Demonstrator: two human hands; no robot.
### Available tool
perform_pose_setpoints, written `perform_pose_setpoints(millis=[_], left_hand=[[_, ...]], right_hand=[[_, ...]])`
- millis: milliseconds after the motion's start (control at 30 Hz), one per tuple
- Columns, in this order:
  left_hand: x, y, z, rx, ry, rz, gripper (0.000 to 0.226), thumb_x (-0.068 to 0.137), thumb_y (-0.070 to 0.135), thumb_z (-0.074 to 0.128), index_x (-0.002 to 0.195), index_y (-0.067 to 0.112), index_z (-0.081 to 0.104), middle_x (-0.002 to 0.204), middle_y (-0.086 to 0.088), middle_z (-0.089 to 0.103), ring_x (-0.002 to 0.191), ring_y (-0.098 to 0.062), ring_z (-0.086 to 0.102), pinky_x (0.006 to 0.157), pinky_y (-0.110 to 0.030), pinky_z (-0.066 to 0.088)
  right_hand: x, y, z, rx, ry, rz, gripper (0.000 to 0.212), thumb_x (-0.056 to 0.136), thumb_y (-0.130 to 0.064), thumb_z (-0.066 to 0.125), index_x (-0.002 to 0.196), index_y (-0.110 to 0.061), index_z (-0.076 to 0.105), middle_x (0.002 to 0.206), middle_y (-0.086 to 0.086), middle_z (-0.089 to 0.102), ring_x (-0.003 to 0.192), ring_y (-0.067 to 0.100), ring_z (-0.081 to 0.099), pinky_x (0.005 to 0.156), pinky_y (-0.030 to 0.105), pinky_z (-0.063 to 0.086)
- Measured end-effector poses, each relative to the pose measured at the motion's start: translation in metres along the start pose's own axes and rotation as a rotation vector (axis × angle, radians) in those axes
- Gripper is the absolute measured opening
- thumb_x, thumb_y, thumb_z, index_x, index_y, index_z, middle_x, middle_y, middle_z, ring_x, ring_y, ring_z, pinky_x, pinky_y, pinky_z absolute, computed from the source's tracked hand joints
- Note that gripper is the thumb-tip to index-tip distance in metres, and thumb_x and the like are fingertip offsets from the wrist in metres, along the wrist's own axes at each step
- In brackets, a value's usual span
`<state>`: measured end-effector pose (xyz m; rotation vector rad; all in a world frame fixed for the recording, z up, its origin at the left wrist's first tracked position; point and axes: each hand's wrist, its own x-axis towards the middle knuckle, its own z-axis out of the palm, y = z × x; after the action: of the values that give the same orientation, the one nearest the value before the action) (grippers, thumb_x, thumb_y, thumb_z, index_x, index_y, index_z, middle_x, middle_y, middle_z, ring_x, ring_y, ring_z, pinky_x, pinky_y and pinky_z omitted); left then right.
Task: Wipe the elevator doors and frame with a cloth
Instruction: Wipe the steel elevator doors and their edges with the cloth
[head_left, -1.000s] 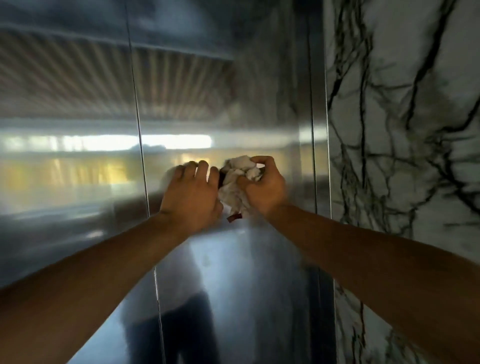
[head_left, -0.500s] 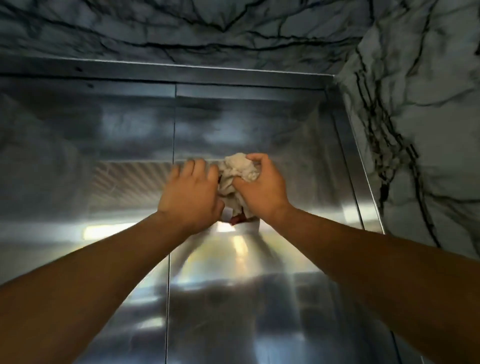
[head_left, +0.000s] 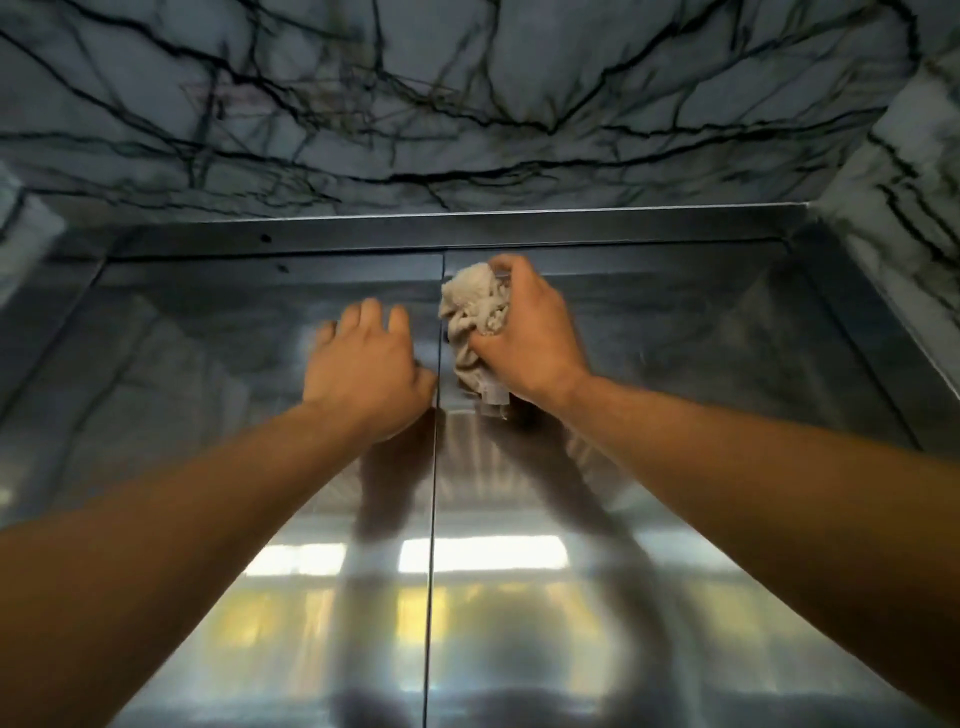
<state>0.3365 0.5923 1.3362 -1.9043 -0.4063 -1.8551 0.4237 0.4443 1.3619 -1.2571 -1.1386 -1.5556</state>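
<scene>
While the right hand (head_left: 524, 332) is reaching high on the right door (head_left: 649, 415), its fingers (head_left: 506, 267) are curling tightly round a crumpled pale cloth (head_left: 472, 312), bunching it into a wad and pressing it against the steel just right of the centre seam (head_left: 434, 493). The cloth is sitting close under the top frame (head_left: 571, 228), the dark metal band that is running left to right above both doors, with veined marble (head_left: 467, 104) above it. The wad is hanging roughly up and down, a tail of fabric trailing below the heel of the hand. The left hand (head_left: 363, 364) is resting on the left door (head_left: 208, 415), just beside the seam, near the cloth but not touching it; its fingers are lying close together and reaching upward, holding nothing, seemingly only bracing.

What the next stroke is turning on, by my reading, is this: the frame is lying directly above the right hand's knuckles, its long axis crossing the doors sideways, so a short push upward would be bringing the cloth onto it, and a sweep along it would be running left or right. The right hand is plainly the nearer one and the one carrying the cloth.
</scene>
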Motion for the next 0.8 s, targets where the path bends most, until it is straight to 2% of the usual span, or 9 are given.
perform_pose_setpoints(millis=[100, 233, 333, 400, 500, 633, 700, 800], left_hand=[[0.026, -0.019, 0.012, 0.017, 0.062, 0.014, 0.051, 0.083, 0.046, 0.048, 0.119, 0.011, 0.048, 0.122, -0.017, 0.050, 0.120, -0.035, 0.044, 0.099, -0.049, 0.037], [0.050, -0.040, 0.022, 0.033, 0.113, 0.038, 0.050, 0.083, 0.046, 0.047, 0.120, 0.011, 0.046, 0.122, -0.015, 0.050, 0.119, -0.035, 0.045, 0.099, -0.050, 0.038], [0.054, -0.049, 0.035, 0.074, 0.143, 0.150, 0.047, 0.084, 0.043, 0.043, 0.119, 0.012, 0.046, 0.121, -0.013, 0.052, 0.116, -0.034, 0.048, 0.098, -0.049, 0.040], [0.054, -0.051, 0.041, 0.061, 0.150, 0.183, 0.046, 0.085, 0.042, 0.041, 0.119, 0.012, 0.049, 0.117, -0.012, 0.055, 0.112, -0.033, 0.051, 0.096, -0.046, 0.040], [0.058, -0.057, 0.053, 0.000, 0.211, 0.142, 0.038, 0.085, 0.040, 0.043, 0.109, 0.013, 0.056, 0.107, -0.012, 0.060, 0.102, -0.034, 0.056, 0.096, -0.044, 0.040], [0.069, -0.055, 0.062, -0.126, 0.301, 0.071, 0.032, 0.085, 0.039, 0.047, 0.097, 0.012, 0.059, 0.098, -0.011, 0.057, 0.096, -0.032, 0.053, 0.090, -0.044, 0.039], [0.074, -0.054, 0.062, -0.157, 0.327, 0.060, 0.034, 0.085, 0.040, 0.047, 0.100, 0.012, 0.061, 0.099, -0.011, 0.056, 0.098, -0.032, 0.053, 0.089, -0.044, 0.039], [0.078, -0.055, 0.066, -0.161, 0.354, 0.032, 0.038, 0.085, 0.040, 0.046, 0.104, 0.012, 0.063, 0.102, -0.012, 0.057, 0.100, -0.033, 0.053, 0.088, -0.045, 0.040]], right_hand=[[0.032, -0.009, 0.024, -0.087, 0.083, -0.098, 0.070, 0.071, -0.023, 0.081, 0.131, -0.020, 0.044, 0.127, 0.003, 0.056, 0.112, 0.022, 0.054, 0.091, 0.034, 0.049], [0.074, -0.014, 0.041, -0.306, 0.180, -0.276, 0.054, 0.079, -0.020, 0.072, 0.127, -0.019, 0.048, 0.126, 0.001, 0.055, 0.113, 0.023, 0.050, 0.087, 0.035, 0.045], [0.098, -0.013, 0.050, -0.472, 0.111, -0.393, 0.051, 0.082, -0.015, 0.065, 0.130, -0.016, 0.050, 0.131, 0.004, 0.054, 0.121, 0.025, 0.048, 0.097, 0.038, 0.041], [0.106, -0.008, 0.055, -0.506, 0.012, -0.375, 0.049, 0.082, -0.018, 0.064, 0.129, -0.016, 0.052, 0.130, 0.006, 0.055, 0.121, 0.027, 0.049, 0.098, 0.042, 0.042], [0.108, -0.004, 0.075, -0.518, -0.036, -0.373, 0.044, 0.081, -0.024, 0.061, 0.123, -0.016, 0.055, 0.124, 0.006, 0.059, 0.114, 0.028, 0.054, 0.094, 0.038, 0.045], [0.112, -0.005, 0.089, -0.539, 0.002, -0.382, 0.052, 0.079, -0.036, 0.059, 0.127, -0.017, 0.056, 0.123, 0.007, 0.061, 0.115, 0.028, 0.055, 0.095, 0.034, 0.043], [0.116, -0.009, 0.089, -0.570, 0.019, -0.392, 0.047, 0.079, -0.035, 0.055, 0.123, -0.020, 0.061, 0.119, 0.006, 0.065, 0.110, 0.028, 0.059, 0.089, 0.034, 0.046], [0.118, -0.016, 0.089, -0.643, 0.015, -0.380, 0.032, 0.077, -0.034, 0.051, 0.101, -0.023, 0.068, 0.103, 0.006, 0.070, 0.090, 0.030, 0.063, 0.067, 0.031, 0.043]])
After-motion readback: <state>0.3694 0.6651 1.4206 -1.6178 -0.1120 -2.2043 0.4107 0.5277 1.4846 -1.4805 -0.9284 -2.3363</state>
